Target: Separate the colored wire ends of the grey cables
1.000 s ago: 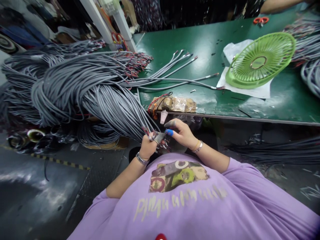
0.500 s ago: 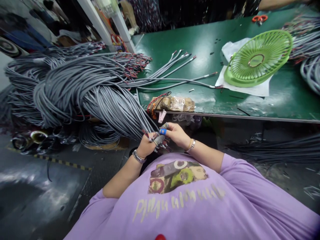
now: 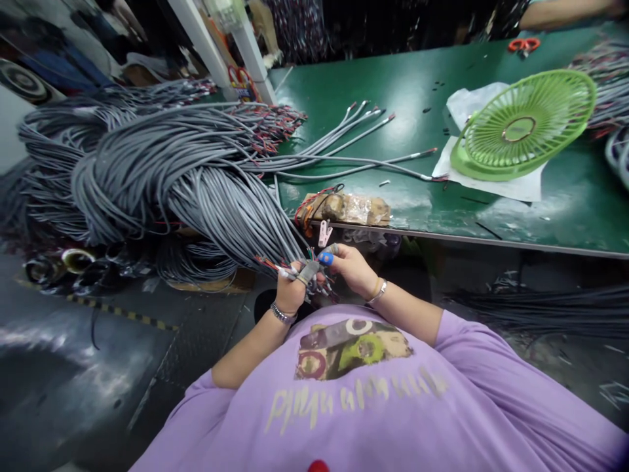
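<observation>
A huge bundle of grey cables (image 3: 162, 170) droops off the left end of the green table (image 3: 540, 216) toward my lap. My left hand (image 3: 291, 288), with a taped finger and a wrist bracelet, is closed around the bundle's stripped ends, where thin red and coloured wires stick out. My right hand (image 3: 350, 269), with a blue finger cot and a taped fingertip, pinches the wire ends right beside the left hand. Both hands sit just below the table's front edge, over my purple shirt.
Several loose grey cables (image 3: 344, 141) lie on the table. A taped brown block with red wires (image 3: 346, 207) sits at the front edge. A green fan grille (image 3: 523, 124) rests on white paper, orange scissors (image 3: 523, 44) and another person's arm at the far right.
My right hand has closed in from a more open pose to pinch the wire ends beside my left hand. The view shifted slightly; the bundle stays held.
</observation>
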`<state>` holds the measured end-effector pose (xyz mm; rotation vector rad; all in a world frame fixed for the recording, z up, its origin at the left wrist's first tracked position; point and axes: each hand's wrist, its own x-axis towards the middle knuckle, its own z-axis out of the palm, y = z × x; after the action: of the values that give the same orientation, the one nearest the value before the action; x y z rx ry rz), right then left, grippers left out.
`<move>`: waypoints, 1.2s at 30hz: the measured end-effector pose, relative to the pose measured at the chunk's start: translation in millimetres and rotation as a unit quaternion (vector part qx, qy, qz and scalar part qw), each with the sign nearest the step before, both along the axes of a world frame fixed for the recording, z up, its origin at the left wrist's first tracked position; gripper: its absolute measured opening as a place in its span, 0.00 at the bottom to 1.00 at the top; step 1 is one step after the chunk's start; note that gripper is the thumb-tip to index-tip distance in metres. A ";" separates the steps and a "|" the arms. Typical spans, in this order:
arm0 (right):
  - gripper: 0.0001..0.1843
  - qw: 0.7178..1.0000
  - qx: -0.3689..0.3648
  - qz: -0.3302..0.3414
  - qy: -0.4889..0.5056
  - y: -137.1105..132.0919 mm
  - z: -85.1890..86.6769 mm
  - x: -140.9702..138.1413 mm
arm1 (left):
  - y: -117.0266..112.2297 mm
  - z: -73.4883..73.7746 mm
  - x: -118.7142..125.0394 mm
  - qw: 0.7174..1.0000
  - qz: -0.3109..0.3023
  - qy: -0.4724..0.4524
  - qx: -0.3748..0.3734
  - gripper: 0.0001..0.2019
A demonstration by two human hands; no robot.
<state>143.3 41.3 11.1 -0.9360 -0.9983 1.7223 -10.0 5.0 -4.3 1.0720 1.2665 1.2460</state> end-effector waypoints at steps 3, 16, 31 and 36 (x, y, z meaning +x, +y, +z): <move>0.22 1.000 0.005 -0.005 0.002 -0.6 -2.4 -0.9 | 0.8 0.5 2.6 0.999 0.026 -0.017 -0.010 0.17; 0.21 1.000 0.018 0.002 0.013 2.0 -10.7 7.3 | 2.9 1.2 2.8 0.998 0.050 -0.035 -0.011 0.15; 0.28 0.999 0.037 -0.015 0.016 39.8 -10.1 1.2 | 26.5 21.9 -4.2 0.993 -0.104 -0.048 -0.029 0.16; 0.31 0.995 -0.022 0.013 0.096 41.1 -16.4 -11.0 | 31.5 25.5 0.5 0.991 -0.117 -0.058 -0.039 0.16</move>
<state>132.3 82.4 -5.3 -0.7698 -0.8526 1.8243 -9.4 36.5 21.3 1.0435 1.0601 1.0570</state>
